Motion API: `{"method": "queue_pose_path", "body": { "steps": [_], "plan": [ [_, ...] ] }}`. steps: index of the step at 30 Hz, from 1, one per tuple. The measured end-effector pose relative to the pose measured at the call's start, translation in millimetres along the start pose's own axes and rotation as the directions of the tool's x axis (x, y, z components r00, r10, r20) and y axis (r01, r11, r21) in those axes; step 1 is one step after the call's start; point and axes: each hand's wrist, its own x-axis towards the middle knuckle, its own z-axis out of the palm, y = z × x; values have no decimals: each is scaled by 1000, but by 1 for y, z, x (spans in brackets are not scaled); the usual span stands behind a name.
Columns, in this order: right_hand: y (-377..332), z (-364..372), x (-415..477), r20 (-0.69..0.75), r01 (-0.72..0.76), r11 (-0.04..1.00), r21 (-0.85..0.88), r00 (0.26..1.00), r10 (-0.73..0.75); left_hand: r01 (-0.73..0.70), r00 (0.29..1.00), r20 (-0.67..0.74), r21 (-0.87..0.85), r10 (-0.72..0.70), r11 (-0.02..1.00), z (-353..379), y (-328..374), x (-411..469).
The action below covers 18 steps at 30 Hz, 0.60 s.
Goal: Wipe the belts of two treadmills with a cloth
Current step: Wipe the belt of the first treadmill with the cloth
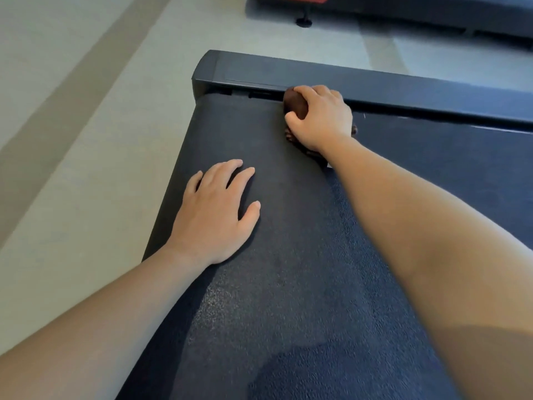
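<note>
A dark textured treadmill belt (pixel 288 255) fills the middle of the head view. My right hand (pixel 320 116) grips a bunched dark brown cloth (pixel 294 103) at the belt's far end, against the black end cover (pixel 288 73). More of the cloth shows under my wrist. My left hand (pixel 219 209) rests flat on the belt near its left edge, fingers spread. A second treadmill (pixel 432 13) lies at the top right, only its dark base and a red part visible.
Pale grey floor (pixel 86 140) with a darker stripe lies to the left of the belt and between the two treadmills. A small black foot (pixel 303 22) of the far treadmill stands on the floor.
</note>
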Motion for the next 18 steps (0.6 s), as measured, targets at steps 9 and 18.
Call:
{"method": "queue_pose_path", "body": {
  "steps": [9, 18],
  "plan": [
    [-21, -26, -139, 20, 74, 997, 5, 997, -74, 1, 1000, 24, -103, 1, 995, -10, 2, -7],
    [-79, -43, -276, -56, 104, 993, 62, 993, -101, -34, 998, 39, -148, 40, 988, -26, -27, -94]
  ]
}}
